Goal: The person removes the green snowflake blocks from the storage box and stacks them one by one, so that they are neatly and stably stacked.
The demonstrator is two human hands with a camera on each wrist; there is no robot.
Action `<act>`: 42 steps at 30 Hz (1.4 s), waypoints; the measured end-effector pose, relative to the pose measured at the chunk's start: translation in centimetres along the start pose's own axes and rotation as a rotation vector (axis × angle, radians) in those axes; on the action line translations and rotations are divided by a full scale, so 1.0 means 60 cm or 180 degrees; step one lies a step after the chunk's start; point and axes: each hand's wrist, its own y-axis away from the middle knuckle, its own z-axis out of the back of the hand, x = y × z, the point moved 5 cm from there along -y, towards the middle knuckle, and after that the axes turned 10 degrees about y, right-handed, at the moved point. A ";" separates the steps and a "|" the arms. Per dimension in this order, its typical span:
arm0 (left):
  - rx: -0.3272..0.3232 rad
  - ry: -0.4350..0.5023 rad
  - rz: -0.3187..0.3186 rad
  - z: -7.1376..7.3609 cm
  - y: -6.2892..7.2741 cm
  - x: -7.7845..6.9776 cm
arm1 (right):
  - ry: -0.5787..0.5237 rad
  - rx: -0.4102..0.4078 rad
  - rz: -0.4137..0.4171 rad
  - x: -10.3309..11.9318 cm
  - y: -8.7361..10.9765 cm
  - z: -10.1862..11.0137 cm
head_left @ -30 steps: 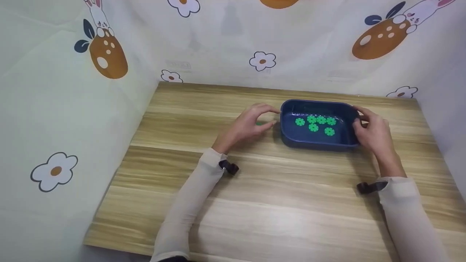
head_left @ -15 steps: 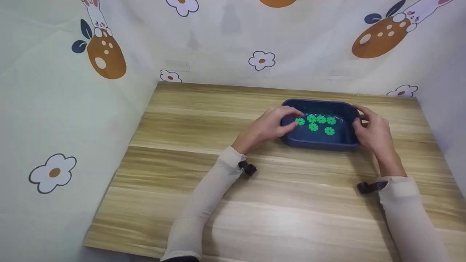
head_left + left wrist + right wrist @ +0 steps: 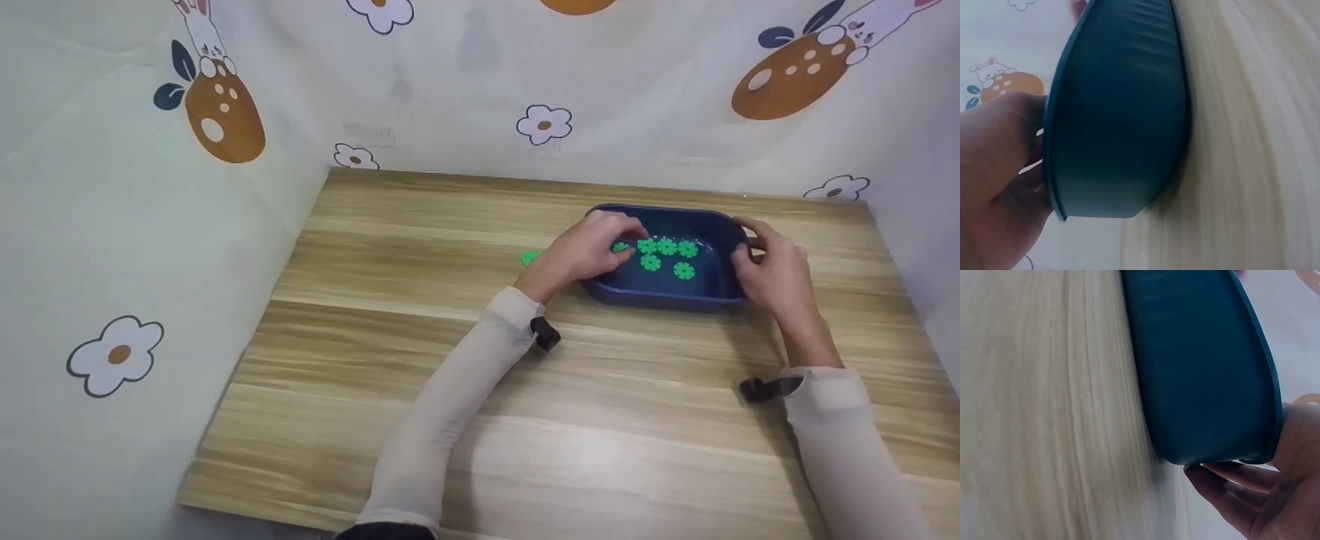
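Observation:
A dark blue plastic bin (image 3: 660, 294) rests on the table, with several green notched building discs (image 3: 667, 247) lying flat inside it. My left hand (image 3: 589, 247) reaches over the bin's left end, thumb and forefinger apart above the leftmost disc; nothing shows between them. In the left wrist view, the same hand (image 3: 999, 174) passes over the rim and its fingertips are hidden behind the wall. My right hand (image 3: 776, 274) grips the bin's right end, thumb inside; its fingers (image 3: 1224, 495) show against the outer wall in the right wrist view.
Another green disc (image 3: 530, 257) lies on the wooden table (image 3: 405, 247) left of the bin, partly covered by my left wrist. A patterned cloth (image 3: 450, 97) hangs behind the table, and more cloth stands along both sides.
My left hand has moved right, from beside the bin to over its left end and inside. The disc on the table has come into clearer view. The right hand keeps its grip.

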 end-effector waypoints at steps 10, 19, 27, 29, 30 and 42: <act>0.0077 -0.0638 0.0300 -0.024 -0.026 0.004 | 0.0031 0.0035 -0.0070 -0.001 0.000 -0.006; -0.0061 -0.0969 0.0573 -0.035 -0.023 0.021 | 0.0010 0.0002 -0.0040 0.000 0.005 -0.012; -0.0053 -0.1381 0.0693 -0.045 -0.027 0.019 | -0.0022 0.0063 -0.0066 0.000 0.005 -0.012; -0.0053 -0.1491 0.0697 -0.046 -0.028 0.017 | -0.0019 0.0062 -0.0069 0.001 0.005 -0.011; -0.0054 -0.1544 0.0700 -0.046 -0.029 0.016 | -0.0018 0.0067 -0.0071 0.001 0.004 -0.011; -0.0150 -0.1651 0.0541 -0.041 -0.027 0.006 | 0.0006 -0.0106 0.0025 0.006 0.005 -0.004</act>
